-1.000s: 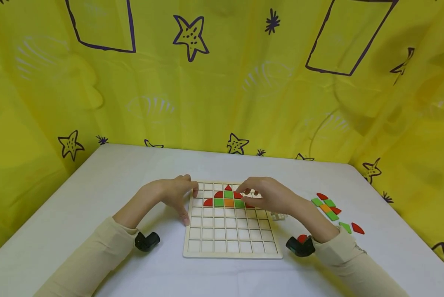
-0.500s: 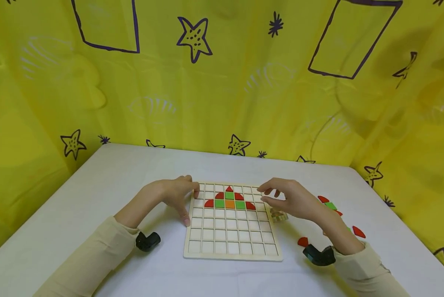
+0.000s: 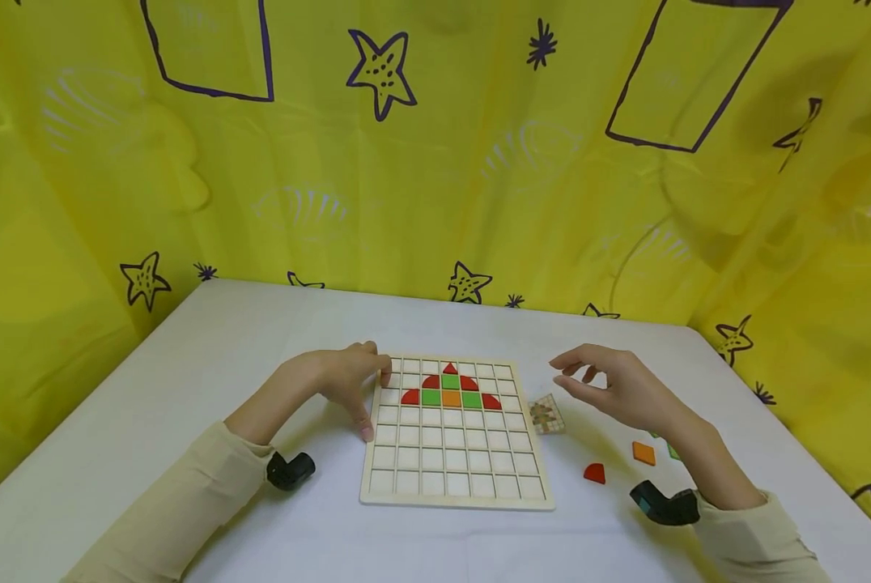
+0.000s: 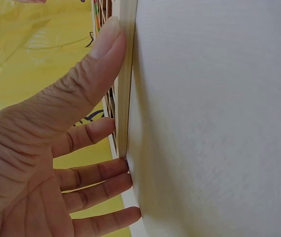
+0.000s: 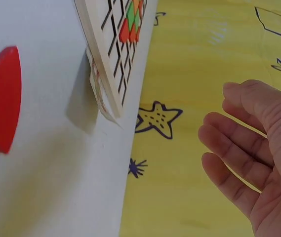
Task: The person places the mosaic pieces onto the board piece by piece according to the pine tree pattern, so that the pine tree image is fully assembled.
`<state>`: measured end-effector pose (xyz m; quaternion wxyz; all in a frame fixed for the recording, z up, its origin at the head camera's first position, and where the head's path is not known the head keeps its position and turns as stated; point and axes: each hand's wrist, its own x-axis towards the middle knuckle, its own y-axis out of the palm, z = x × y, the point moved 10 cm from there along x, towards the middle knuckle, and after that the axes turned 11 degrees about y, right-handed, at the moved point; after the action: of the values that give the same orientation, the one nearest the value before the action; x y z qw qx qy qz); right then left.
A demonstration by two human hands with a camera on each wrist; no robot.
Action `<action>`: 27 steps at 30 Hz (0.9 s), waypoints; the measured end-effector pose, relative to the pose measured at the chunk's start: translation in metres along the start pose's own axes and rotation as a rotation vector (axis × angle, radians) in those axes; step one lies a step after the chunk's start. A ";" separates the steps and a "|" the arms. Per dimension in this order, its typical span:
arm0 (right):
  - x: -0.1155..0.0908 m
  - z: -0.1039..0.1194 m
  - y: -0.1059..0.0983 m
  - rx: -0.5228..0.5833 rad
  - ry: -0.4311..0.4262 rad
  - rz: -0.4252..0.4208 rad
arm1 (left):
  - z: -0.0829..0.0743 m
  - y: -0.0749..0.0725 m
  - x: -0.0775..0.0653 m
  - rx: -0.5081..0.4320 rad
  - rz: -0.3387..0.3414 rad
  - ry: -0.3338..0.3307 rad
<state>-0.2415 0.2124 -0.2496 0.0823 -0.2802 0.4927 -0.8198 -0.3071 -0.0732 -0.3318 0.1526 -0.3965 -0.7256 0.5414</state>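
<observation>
My left hand (image 3: 341,380) rests at the left edge of the wooden grid board (image 3: 457,502), thumb and fingers spread along its side. In the left wrist view the thumb (image 4: 88,74) lies on the board's rim and the fingertips touch its edge. Coloured pieces sit in the upper cells: a red triangle (image 3: 450,369), red quarter-rounds (image 3: 490,402), green squares (image 3: 431,399) and an orange square (image 3: 451,398). Right of the board, my right hand (image 3: 613,387) hovers over the table with loosely bent fingers, holding nothing; its wrist view shows the palm side bare.
A small patterned card (image 3: 547,414) lies against the board's right edge. Farther right are a loose red quarter-round (image 3: 594,473), an orange square (image 3: 643,453) and a green piece (image 3: 673,453), with the right forearm covering others. A yellow curtain (image 3: 421,178) hangs behind the white table (image 3: 275,534).
My right hand has moved right, from over the coloured pieces to beyond the board, uncovering the red pieces on the right and the card. The left hand has stayed at the board's edge.
</observation>
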 end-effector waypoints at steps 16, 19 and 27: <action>-0.009 -0.043 -0.027 -0.059 0.140 -0.029 | 0.003 0.000 0.003 0.011 0.012 0.003; -0.011 -0.053 -0.029 -0.056 0.169 -0.017 | 0.003 0.000 0.003 0.008 0.013 -0.003; -0.021 -0.092 -0.019 -0.001 0.330 0.112 | 0.002 0.001 0.003 0.012 0.016 -0.014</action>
<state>-0.2711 0.3003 -0.2739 0.0456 -0.1140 0.5147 -0.8485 -0.3099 -0.0727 -0.3342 0.1455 -0.3976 -0.7200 0.5498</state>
